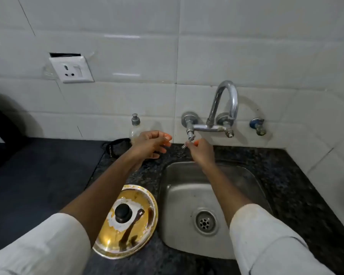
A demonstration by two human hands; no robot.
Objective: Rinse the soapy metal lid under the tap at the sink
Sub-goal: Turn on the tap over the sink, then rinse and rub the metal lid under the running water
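Fingers (193, 144) of right hand (202, 153) pinch tap handle (189, 140)

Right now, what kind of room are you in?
Most likely a home kitchen. There is a steel sink set in a dark stone counter, a tap on the white tiled wall, and a soapy metal lid waiting beside the sink.

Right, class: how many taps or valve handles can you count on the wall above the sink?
3. The left handle is gripped by the right hand; the right handle sits under the spout; a separate blue-capped valve is further right. None seem hidden.
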